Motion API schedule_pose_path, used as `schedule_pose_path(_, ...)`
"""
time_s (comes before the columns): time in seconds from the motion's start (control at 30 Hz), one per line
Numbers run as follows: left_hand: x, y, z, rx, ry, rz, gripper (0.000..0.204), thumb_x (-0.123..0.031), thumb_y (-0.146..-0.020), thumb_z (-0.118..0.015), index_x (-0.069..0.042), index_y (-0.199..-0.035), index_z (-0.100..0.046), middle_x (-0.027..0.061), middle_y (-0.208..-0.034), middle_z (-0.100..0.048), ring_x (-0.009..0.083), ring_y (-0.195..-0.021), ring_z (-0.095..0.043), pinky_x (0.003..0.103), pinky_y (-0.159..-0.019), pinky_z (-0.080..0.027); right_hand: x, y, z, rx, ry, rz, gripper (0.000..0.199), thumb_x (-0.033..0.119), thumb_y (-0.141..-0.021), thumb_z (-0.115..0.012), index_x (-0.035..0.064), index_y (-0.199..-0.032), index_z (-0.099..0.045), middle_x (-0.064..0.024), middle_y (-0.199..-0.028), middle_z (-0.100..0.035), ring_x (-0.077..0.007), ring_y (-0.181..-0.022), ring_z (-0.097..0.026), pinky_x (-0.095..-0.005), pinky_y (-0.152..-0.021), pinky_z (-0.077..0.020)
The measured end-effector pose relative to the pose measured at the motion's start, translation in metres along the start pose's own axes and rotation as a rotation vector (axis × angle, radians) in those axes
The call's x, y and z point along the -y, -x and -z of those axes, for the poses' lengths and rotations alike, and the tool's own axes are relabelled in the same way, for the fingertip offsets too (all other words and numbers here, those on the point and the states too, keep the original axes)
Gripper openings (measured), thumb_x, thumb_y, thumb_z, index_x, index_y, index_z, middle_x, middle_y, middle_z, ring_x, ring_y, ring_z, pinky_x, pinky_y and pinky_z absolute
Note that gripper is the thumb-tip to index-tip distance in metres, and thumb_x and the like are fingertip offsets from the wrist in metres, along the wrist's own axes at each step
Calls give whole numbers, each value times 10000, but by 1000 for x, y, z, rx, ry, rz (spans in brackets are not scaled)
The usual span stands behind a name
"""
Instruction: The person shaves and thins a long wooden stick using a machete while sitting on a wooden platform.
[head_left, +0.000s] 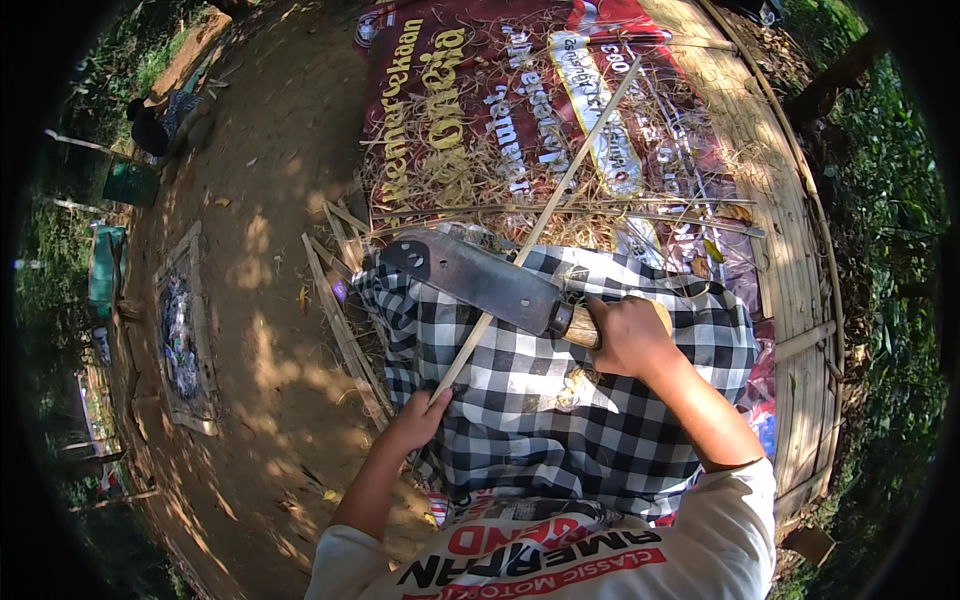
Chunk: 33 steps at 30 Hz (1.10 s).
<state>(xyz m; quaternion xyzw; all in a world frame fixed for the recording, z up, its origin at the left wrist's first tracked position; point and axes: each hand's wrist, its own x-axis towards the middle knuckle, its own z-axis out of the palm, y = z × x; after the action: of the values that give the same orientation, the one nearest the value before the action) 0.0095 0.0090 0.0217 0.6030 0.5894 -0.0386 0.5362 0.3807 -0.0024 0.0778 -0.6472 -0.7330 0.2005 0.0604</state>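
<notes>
Plainly, the long bamboo strip [545, 220] ran on a slant from my lap up across the banner, its lower end pinched in my left hand [420, 415], whose grip was clenched on it just above the knee. Across the strip lay the broad dark blade of a cleaver [470, 278], touching it near the middle of its length. My right hand [625, 335] had its grip clenched around the cleaver's wooden handle, the blade pointing to my left. Both hands worked over a black-and-white checked cloth [540, 400] that covered my lap. Beyond it, a red printed banner [480, 90] was spread on the ground, strewn with dry shavings [450, 180] and several thin bamboo slivers lying crosswise. A woven bamboo mat [780, 200] curved along the right side. Bare, sun-dappled earth [270, 250] stretched to the left, and a person [150, 125] crouched far off at its upper edge.
</notes>
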Motion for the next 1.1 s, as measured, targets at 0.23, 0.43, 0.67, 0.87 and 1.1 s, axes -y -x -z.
schedule_pose_path(0.23,-20,6,9,26,-27,-35,579,-462,-982,-445,48,-722,-529,60,-556,-448,158,-576,-434,361,-561,-399,-51,-18,21,0,198,-167,259,234,-626,-654,79,-833,-634,-152,-698,-662,-343,-673,-651,-416,-643,-505)
schedule_pose_path(0.43,-9,2,4,29,12,-6,543,-429,-984,-458,49,-738,-534,60,-573,-461,154,-591,-432,355,-566,-400,-15,-19,-3,40,3,-115,339,212,-608,-642,30,-894,-626,-184,-690,-648,-361,-680,-652,-428,-641,-526)
schedule_pose_path(0.67,-9,14,7,-21,-102,-8,528,-423,-985,-452,59,-802,-567,113,-608,-506,204,-606,-480,377,-609,-423,-27,-33,-1,9,147,71,282,226,-604,-647,56,-828,-628,-168,-677,-648,-367,-642,-637,-428,-615,-507)
schedule_pose_path(0.87,-23,4,11,21,-96,-57,536,-422,-985,-454,57,-766,-549,80,-560,-442,165,-578,-421,366,-578,-409,-77,-23,21,-49,52,-341,277,196,-615,-633,42,-846,-633,-202,-719,-654,-399,-717,-649,-463,-673,-531)
schedule_pose_path(1.1,-12,14,10,-22,-124,-86,522,-406,-987,-459,61,-764,-534,74,-561,-445,161,-579,-426,371,-570,-403,-27,-21,-7,-46,86,92,299,238,-604,-653,69,-850,-632,-164,-633,-635,-345,-598,-637,-407,-565,-501)
